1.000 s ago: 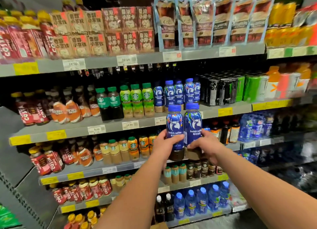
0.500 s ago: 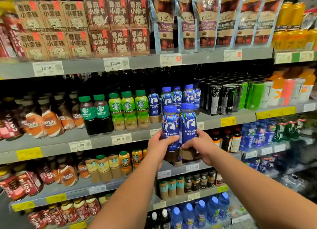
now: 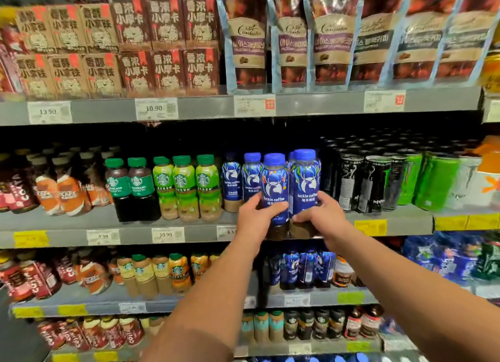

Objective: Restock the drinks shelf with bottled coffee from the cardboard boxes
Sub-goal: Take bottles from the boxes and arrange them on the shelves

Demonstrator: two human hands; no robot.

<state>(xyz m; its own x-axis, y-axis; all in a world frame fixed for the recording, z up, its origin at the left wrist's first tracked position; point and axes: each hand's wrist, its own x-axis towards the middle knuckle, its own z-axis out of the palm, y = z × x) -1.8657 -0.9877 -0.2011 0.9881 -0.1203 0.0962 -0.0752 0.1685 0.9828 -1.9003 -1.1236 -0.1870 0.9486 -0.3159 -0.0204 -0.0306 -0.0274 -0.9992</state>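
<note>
Your left hand wraps the left Luckin coffee bottle, your right hand the right Luckin coffee bottle, side by side at the near edge of the middle shelf. Likely heavy, rigid, slick: grip low on the bodies.

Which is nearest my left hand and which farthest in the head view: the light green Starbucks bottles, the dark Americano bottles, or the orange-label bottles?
1. Light green Starbucks bottles, just left of the left hand gripping a blue coffee bottle.
2. Dark Americano bottles, next along leftward.
3. Orange-label bottles, farthest, toward the shelf's left end.
</note>
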